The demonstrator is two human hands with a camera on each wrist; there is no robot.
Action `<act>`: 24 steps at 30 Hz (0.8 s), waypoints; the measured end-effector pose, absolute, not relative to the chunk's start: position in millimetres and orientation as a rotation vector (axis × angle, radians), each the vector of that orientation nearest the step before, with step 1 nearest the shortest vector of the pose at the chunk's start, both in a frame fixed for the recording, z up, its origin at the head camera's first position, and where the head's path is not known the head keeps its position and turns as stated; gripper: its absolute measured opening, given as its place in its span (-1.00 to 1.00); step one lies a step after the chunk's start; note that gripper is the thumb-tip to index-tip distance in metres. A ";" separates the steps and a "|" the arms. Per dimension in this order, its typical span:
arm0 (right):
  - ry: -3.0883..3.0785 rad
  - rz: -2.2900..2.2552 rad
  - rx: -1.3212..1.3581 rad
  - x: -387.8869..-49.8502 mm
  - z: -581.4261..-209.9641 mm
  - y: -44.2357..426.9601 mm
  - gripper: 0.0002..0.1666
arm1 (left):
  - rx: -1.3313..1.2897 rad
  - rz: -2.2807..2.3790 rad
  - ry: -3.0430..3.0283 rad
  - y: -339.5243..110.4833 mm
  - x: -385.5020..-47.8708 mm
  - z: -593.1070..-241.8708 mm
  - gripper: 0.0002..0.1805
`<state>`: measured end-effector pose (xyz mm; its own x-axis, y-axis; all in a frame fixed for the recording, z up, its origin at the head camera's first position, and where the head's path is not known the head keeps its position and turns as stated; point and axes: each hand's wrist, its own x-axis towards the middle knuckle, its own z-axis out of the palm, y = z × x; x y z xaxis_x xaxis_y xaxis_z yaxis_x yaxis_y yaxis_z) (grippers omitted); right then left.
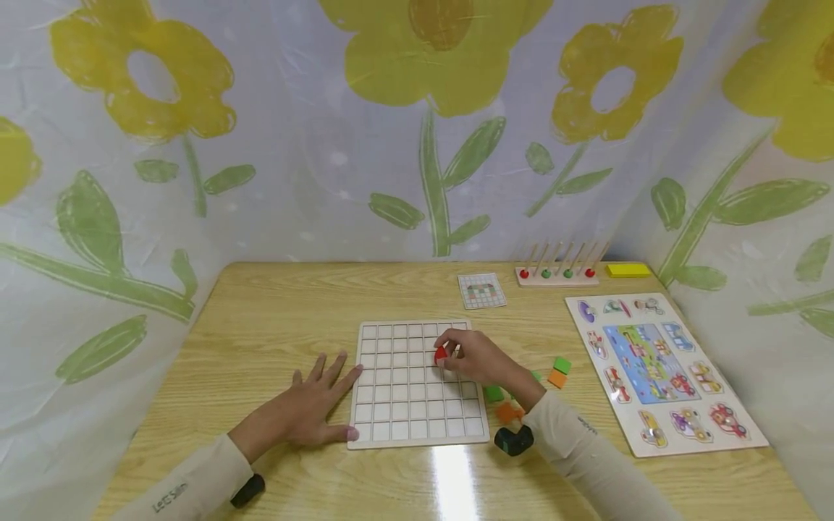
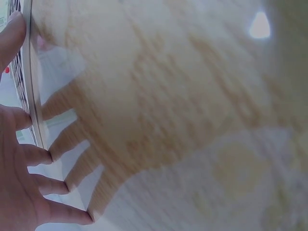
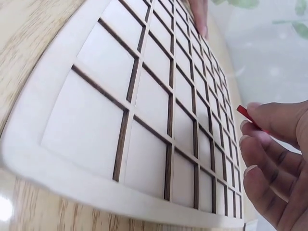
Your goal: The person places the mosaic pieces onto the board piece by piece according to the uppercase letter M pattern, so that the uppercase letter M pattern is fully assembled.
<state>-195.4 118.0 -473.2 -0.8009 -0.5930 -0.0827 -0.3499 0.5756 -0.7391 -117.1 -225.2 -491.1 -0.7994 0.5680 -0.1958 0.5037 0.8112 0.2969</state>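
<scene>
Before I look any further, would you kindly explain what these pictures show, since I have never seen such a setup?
There is no robot here, only someone working bare-handed. The wide picture comes from a camera on the head; the other two come from each wrist. The left hand lies spread at the edge of a grid board, while the right hand pinches a red piece over it. Also on the table are green pieces, orange pieces, a patterned card, a peg stand and a picture puzzle board.
</scene>
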 end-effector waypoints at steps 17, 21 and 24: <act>2.465 -1.125 -0.812 -197.2 -475.3 96.6 -0.65 | 0.794 0.287 2.693 -223.6 -117.7 -489.2 0.13; 2.466 -1.140 -0.814 -199.1 -478.0 92.3 -0.65 | 0.792 0.292 2.683 -223.1 -118.4 -487.1 0.14; 2.452 -1.158 -0.796 -199.6 -478.3 88.7 -0.65 | 0.786 0.300 2.682 -222.7 -118.0 -485.9 0.14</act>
<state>-199.6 88.7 -478.3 -0.7958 -0.6040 -0.0443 -0.3493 0.5176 -0.7811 -118.0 -222.7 -485.9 -0.7935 0.5539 -0.2520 0.4845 0.8256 0.2891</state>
